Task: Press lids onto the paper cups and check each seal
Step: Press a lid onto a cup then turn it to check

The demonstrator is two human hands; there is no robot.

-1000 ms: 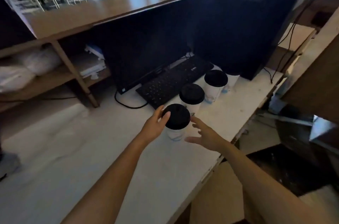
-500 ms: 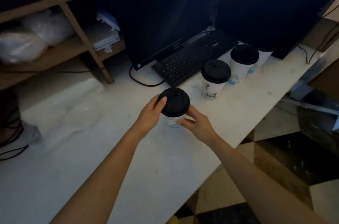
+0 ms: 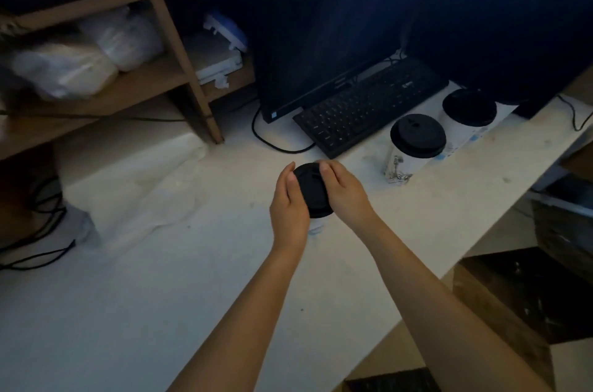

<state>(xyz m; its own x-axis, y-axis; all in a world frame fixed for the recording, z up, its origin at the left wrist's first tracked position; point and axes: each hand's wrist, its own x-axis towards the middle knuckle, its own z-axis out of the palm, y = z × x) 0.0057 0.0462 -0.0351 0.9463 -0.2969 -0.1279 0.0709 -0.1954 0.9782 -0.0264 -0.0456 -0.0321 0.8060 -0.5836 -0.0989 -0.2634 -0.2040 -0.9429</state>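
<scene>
Both hands on the near cup's lid (image 3: 313,194), low centre of the white counter (image 3: 192,279), in front of the keyboard (image 3: 369,106). Left hand (image 3: 288,208) wraps the lid's left rim, thumb laid along the top edge, other fingers curled round the far side and mostly hidden. Right hand (image 3: 346,196) grips the right rim, thumb tip set on the lid's top, fingers curled over the edge. The two thumbs sit close together, with only a strip of black lid showing between the hands. Near cup (image 3: 316,226) is upright, only a sliver of its pale wall visible below the lid. Half a second ago the lid showed whole: the left hand touched just its left edge and the right hand sat lower, at the cup wall under the rim. A second ago the right hand was spread and apart from the cup. Middle cup (image 3: 406,163) and far cup (image 3: 462,135) stand lidded to the right, as before. Writing: none legible. Middle cup carries a dark print near its base, far cup has blue marks, and the monitor (image 3: 321,32) has a small bezel logo, all too small to read.
</scene>
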